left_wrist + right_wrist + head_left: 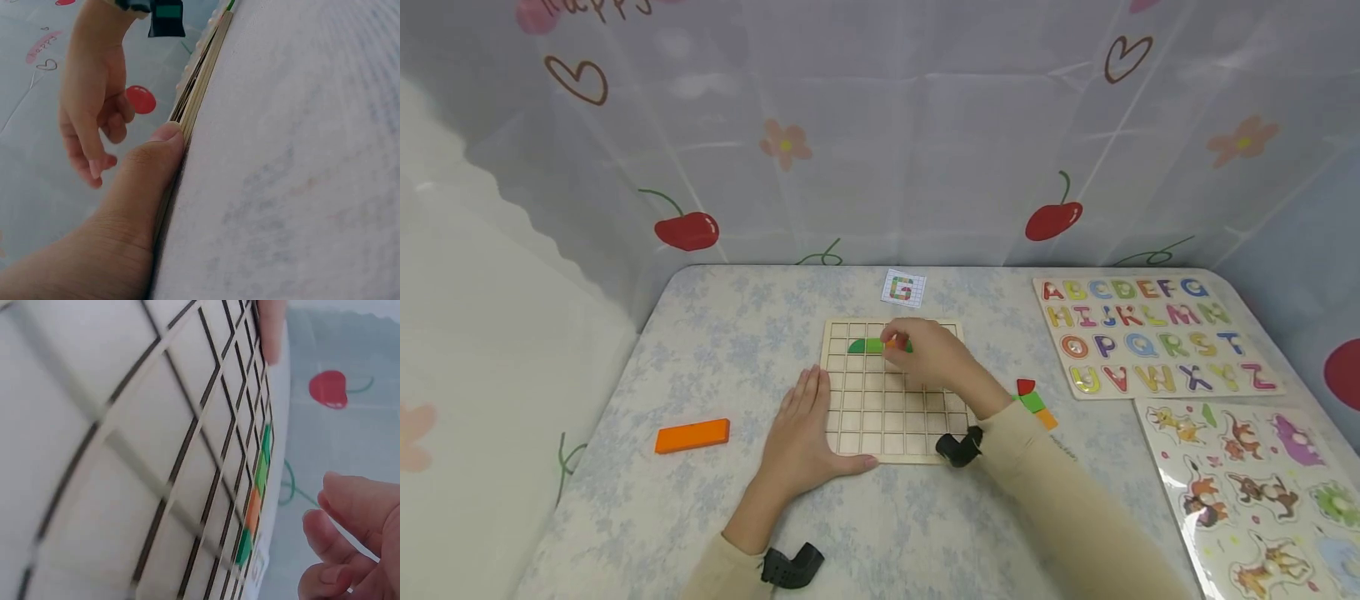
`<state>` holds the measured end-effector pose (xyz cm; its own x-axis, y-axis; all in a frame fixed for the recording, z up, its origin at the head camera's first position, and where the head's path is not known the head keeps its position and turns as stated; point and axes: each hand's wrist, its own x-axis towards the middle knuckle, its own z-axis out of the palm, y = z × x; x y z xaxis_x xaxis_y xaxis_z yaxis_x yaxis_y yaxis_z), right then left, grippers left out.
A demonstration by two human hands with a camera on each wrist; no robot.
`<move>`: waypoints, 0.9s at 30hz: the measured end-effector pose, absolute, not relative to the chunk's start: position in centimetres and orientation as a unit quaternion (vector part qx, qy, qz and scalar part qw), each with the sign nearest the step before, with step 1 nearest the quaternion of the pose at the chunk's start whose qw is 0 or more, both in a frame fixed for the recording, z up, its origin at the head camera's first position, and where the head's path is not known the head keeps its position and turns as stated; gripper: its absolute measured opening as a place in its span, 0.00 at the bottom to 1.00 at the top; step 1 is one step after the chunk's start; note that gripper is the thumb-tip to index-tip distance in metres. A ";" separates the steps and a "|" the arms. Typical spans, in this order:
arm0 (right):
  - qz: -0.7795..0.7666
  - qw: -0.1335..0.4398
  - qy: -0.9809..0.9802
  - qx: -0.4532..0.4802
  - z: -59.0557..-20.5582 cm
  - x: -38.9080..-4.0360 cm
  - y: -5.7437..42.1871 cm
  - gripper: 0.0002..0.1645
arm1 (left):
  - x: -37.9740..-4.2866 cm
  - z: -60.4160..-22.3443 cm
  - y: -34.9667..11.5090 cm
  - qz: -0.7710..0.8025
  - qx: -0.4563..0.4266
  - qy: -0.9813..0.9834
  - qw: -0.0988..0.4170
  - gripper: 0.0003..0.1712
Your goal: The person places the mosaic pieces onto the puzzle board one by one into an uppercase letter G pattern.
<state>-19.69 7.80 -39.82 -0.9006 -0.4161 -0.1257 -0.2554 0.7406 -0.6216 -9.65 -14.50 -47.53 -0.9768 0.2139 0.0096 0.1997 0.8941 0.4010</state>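
Observation:
A wooden grid board (pixel 850 417) lies in front of me. My left hand (pixel 801 425) rests beside it, fingers along the left edge and thumb (pixel 140 165) against the front edge. Over the board's far rows hovers my right hand (pixel 932 354), fingers loosely bent; in the right wrist view nothing shows between thumb and fingers. Below it runs a row of pieces: a dark green rounded piece (pixel 856 346), a light green square (pixel 873 345), an orange square (pixel 252 509) and another dark green piece (pixel 244 546). The hand partly covers this row in the head view.
A small card with a coloured G (pixel 903 288) lies behind the board. Loose red, green and orange pieces (pixel 1033 402) are right of it. An orange block (pixel 692 436) lies at left. An alphabet puzzle (pixel 1120 327) and an animal puzzle (pixel 1217 450) fill the right side.

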 end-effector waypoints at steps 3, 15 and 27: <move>-0.325 0.127 0.922 -0.166 -40.0 -19.0 10.7 0.10 | -9.6 -47.5 -14.4 0.205 0.107 0.973 0.018 0.84; -0.260 0.143 0.947 -0.120 -41.4 -15.4 20.0 0.07 | -9.7 -47.7 -14.5 0.197 0.106 0.974 0.017 0.86; -0.248 0.139 0.953 -0.108 -42.4 -14.7 20.7 0.11 | -9.7 -47.8 -14.4 0.201 0.105 0.974 0.018 0.85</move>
<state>-14.74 20.71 -42.37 -0.9380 -0.2742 -0.2120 -0.1358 0.8537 -0.5028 -9.75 -14.38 -47.80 -0.9771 0.2126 0.0072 0.1981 0.8972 0.3947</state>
